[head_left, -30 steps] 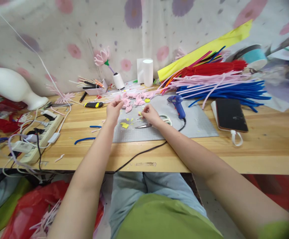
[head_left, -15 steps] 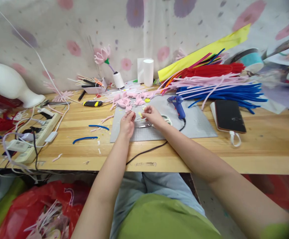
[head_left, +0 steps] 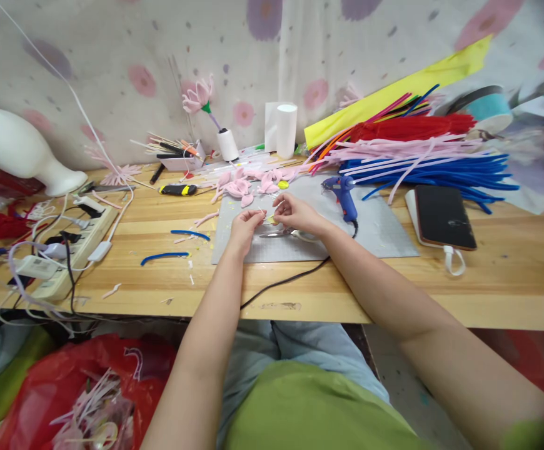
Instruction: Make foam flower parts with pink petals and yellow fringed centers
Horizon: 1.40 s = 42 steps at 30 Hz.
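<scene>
Over the grey cutting mat (head_left: 384, 240), my left hand (head_left: 246, 230) is closed in a pinch, with a thin pale tip showing at its fingertips, too small to name. Facing it closely, my right hand (head_left: 297, 214) pinches a small yellow piece (head_left: 271, 220). Scissors (head_left: 276, 234) lie on the mat just below the fingers, their handles partly behind my right wrist. Behind the hands are several pink pipe-cleaner petals (head_left: 239, 187) and a yellow disc (head_left: 283, 185).
A blue glue gun (head_left: 344, 197) lies right of my right hand, its black cord (head_left: 291, 278) running under my forearm. Bundled pipe cleaners (head_left: 441, 169), a phone-like black device (head_left: 445, 215), a utility knife (head_left: 178, 189) and a power strip (head_left: 75, 256) lie around. A pink flower (head_left: 199, 97) stands behind.
My two hands have come closer together at the fingertips, and the yellow piece now sits between them. The whole view has shifted slightly.
</scene>
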Available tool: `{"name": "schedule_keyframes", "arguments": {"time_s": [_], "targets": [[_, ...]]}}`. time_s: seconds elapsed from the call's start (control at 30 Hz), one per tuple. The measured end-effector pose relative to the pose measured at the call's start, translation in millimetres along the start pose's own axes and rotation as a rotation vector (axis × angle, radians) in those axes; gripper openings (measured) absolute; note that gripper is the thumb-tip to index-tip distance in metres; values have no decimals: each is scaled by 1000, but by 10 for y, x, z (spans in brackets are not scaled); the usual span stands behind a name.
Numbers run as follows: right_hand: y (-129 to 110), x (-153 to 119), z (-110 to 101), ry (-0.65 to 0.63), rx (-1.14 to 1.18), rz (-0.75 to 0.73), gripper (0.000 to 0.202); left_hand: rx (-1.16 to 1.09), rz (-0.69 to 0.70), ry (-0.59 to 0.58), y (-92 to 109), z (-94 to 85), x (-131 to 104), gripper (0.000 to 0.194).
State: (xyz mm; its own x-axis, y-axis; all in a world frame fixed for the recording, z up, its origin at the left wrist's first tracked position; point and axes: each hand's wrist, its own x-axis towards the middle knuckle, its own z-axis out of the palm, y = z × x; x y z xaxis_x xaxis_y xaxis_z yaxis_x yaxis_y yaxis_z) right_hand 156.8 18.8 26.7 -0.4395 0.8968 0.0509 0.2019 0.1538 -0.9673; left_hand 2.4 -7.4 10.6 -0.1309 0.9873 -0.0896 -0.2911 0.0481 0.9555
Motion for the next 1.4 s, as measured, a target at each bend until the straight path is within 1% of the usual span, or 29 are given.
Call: {"name": "schedule_keyframes", "arguments": {"time_s": [0.17, 0.3, 0.6, 0.8, 1.13, 1.3, 1.4], "targets": [[80, 18, 12, 18, -174, -160, 25, 13, -14, 8, -40, 6, 6, 20], [87, 13, 4, 10, -224, -212, 24, 23, -18, 15, -32, 12, -5, 22], [39, -19, 8, -21, -182, -210, 26, 98, 28, 55, -7, 18, -28, 17], [43, -13, 18, -29, -149, -204, 26, 126, 36, 81, -16, 13, -14, 20], [22, -26, 9, -36, -145, -196, 27, 123, 10, 62, 28, 28, -55, 18], [34, -18, -1, -37, -140, -190, 27, 78, -37, 57, 32, 25, -54, 24], [32, -18, -2, -37, -131, -195, 27, 99, -16, 36, 13, 13, -47, 27]]}}
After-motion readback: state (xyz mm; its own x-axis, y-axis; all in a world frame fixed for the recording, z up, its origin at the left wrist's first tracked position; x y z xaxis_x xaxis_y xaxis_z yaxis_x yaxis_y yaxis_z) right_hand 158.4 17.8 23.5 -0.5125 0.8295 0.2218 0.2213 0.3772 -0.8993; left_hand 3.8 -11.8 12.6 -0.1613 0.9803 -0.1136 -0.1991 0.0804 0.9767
